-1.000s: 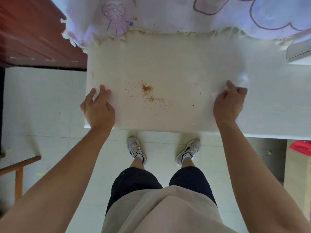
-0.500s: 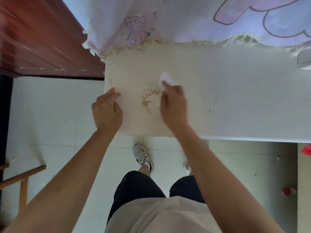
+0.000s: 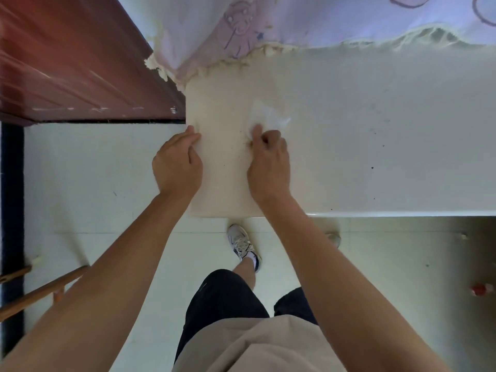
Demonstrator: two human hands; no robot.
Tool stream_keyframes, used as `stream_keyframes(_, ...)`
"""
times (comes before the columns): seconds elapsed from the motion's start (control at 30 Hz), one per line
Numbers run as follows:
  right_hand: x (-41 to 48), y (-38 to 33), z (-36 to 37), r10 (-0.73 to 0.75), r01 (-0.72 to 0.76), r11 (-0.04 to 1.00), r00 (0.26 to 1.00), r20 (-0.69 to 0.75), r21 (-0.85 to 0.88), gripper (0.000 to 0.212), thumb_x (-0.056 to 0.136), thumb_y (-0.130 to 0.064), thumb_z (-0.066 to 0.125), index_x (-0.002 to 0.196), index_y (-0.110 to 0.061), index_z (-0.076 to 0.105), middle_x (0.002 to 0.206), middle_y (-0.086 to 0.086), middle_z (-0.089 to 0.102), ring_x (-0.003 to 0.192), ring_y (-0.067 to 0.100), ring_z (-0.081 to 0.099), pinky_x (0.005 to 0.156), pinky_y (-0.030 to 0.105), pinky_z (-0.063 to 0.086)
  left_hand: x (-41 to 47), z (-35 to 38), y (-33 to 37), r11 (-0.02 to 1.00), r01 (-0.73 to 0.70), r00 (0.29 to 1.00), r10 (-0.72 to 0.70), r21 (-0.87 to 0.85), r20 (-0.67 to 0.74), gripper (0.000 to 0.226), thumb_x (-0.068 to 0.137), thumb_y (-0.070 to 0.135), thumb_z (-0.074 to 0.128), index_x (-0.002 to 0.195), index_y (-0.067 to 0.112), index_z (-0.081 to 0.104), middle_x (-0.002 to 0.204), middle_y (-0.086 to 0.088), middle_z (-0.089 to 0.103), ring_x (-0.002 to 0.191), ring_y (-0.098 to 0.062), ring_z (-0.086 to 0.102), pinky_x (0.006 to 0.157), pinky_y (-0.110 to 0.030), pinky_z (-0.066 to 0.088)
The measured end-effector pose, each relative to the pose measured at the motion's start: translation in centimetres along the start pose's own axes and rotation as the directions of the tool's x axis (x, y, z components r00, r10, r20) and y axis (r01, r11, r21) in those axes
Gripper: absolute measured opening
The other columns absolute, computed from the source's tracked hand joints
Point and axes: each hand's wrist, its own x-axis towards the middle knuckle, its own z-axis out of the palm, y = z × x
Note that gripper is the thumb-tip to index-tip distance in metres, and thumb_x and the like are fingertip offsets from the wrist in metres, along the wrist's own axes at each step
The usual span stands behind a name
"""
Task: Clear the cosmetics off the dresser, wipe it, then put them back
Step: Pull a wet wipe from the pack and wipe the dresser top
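The cream dresser top (image 3: 362,146) runs from the middle to the right edge of the head view. My right hand (image 3: 268,162) presses a crumpled white tissue (image 3: 268,118) onto it near the left end. A trace of brown crumbs (image 3: 248,142) shows at my fingertips. My left hand (image 3: 177,162) rests curled on the dresser's left edge and holds nothing. No cosmetics are on the dresser top.
A pink and lilac cartoon cloth with a fringe (image 3: 308,25) hangs over the dresser's far side. A red-brown wooden cabinet (image 3: 67,63) stands to the left. A wooden chair rail (image 3: 40,291) is at lower left. A small red object (image 3: 480,288) lies on the pale floor at right.
My right hand swept the tissue from the right side to the left end, over the brown crumbs, which are now mostly gone. My left hand stayed at the left edge. The camera shifted left.
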Motion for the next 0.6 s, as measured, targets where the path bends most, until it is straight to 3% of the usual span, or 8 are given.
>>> stream_keyframes(0.07, 0.0, -2.0, 0.6, -0.078, 0.067, 0.99, 0.993, 0.087, 0.123, 0.051, 0.083, 0.002, 0.037, 0.128, 0.0, 0.06, 0.104, 0.019, 0.057, 0.085, 0.036, 0.056, 0.075, 0.041, 0.052, 0.1, -0.2, -0.5, 1.0, -0.021, 1.0, 0.021, -0.013, 0.006, 0.042, 0.086, 0.004, 0.04, 0.114, 0.009, 0.072, 0.127, -0.002, 0.066, 0.112, -0.019, 0.065, 0.095, -0.025, 0.046)
stream_keyframes(0.13, 1.0, -1.0, -0.5, -0.088, 0.059, 0.967, 0.99, 0.107, 0.248, 0.04, 0.092, -0.001, 0.047, 0.128, -0.006, 0.063, 0.105, 0.013, 0.055, 0.087, 0.023, 0.057, 0.08, 0.03, 0.05, 0.1, -0.3, -0.7, 0.999, -0.036, 0.999, 0.036, -0.021, 0.019, 0.042, 0.087, 0.005, 0.039, 0.115, 0.008, 0.071, 0.128, -0.004, 0.065, 0.114, -0.02, 0.064, 0.097, -0.031, 0.049)
stream_keyframes(0.2, 3.0, 1.9, -2.7, 0.036, -0.023, 0.963, 0.998, -0.045, 0.268, 0.035, 0.096, -0.005, 0.048, 0.127, -0.007, 0.064, 0.104, 0.009, 0.052, 0.086, 0.011, 0.052, 0.082, 0.01, 0.04, -0.2, -0.4, -0.7, 0.999, -0.052, 0.997, 0.052, -0.006, 0.061, 0.041, 0.09, 0.003, 0.042, 0.119, 0.009, 0.07, 0.131, -0.002, 0.063, 0.118, -0.02, 0.061, 0.1, -0.027, 0.044)
stream_keyframes(0.27, 6.2, 5.9, -4.8, 0.293, -0.246, 0.942, 0.936, -0.197, 0.228, 0.035, 0.098, -0.008, 0.046, 0.129, -0.006, 0.063, 0.107, 0.01, 0.051, 0.089, 0.014, 0.052, 0.084, 0.001, 0.031, -0.2, -0.4, -0.9, 0.997, -0.074, 0.992, 0.07, 0.034, 0.102, 0.04, 0.091, 0.001, 0.046, 0.123, 0.012, 0.068, 0.135, 0.001, 0.06, 0.119, -0.02, 0.06, 0.096, -0.022, 0.039)
stream_keyframes(0.33, 9.1, 9.1, -6.2, 0.489, -0.465, 0.872, 0.838, -0.244, 0.151, 0.039, 0.099, -0.01, 0.042, 0.133, -0.008, 0.059, 0.119, 0.016, 0.052, 0.101, 0.024, 0.056, 0.088, 0.009, 0.033, -0.2, -0.6, -1.3, 0.993, -0.097, 0.988, 0.088, 0.069, 0.13, 0.042, 0.091, 0.002, 0.049, 0.126, 0.016, 0.067, 0.137, 0.006, 0.057, 0.117, -0.02, 0.06, 0.091, -0.023, 0.04)
stream_keyframes(0.4, 11.4, 9.6, -5.9, 0.534, -0.544, 0.838, 0.809, -0.246, 0.03, 0.043, 0.096, -0.005, 0.039, 0.134, -0.009, 0.057, 0.125, 0.018, 0.05, 0.109, 0.033, 0.054, 0.093, 0.027, 0.036, 0.0, -0.9, -1.7, 0.991, -0.107, 0.986, 0.095, 0.081, 0.138, 0.042, 0.091, 0.003, 0.049, 0.126, 0.018, 0.066, 0.137, 0.008, 0.057, 0.112, -0.021, 0.06, 0.085, -0.027, 0.046)
stream_keyframes(0.47, 12.9, 6.7, -4.5, 0.474, -0.489, 0.872, 0.856, -0.205, -0.024, 0.044, 0.092, 0.001, 0.035, 0.13, -0.004, 0.055, 0.124, 0.019, 0.049, 0.106, 0.038, 0.052, 0.091, 0.038, 0.039, 0.4, -1.0, -1.8, 0.991, -0.115, 0.986, 0.105, 0.073, 0.131, 0.041, 0.091, 0.004, 0.05, 0.124, 0.019, 0.068, 0.136, 0.008, 0.058, 0.108, -0.022, 0.062, 0.081, -0.03, 0.05)
stream_keyframes(0.6, 13.0, -1.2, -0.2, 0.145, -0.138, 0.981, 0.989, 0.036, -0.138, 0.054, 0.082, 0.009, 0.037, 0.133, -0.002, 0.049, 0.121, 0.018, 0.049, 0.102, 0.037, 0.05, 0.087, 0.045, 0.046, 0.8, -1.0, -1.7, 0.994, -0.11, 0.988, 0.106, 0.028, 0.111, 0.04, 0.089, 0.007, 0.047, 0.119, 0.018, 0.071, 0.132, 0.007, 0.061, 0.105, -0.024, 0.063, 0.079, -0.034, 0.054)
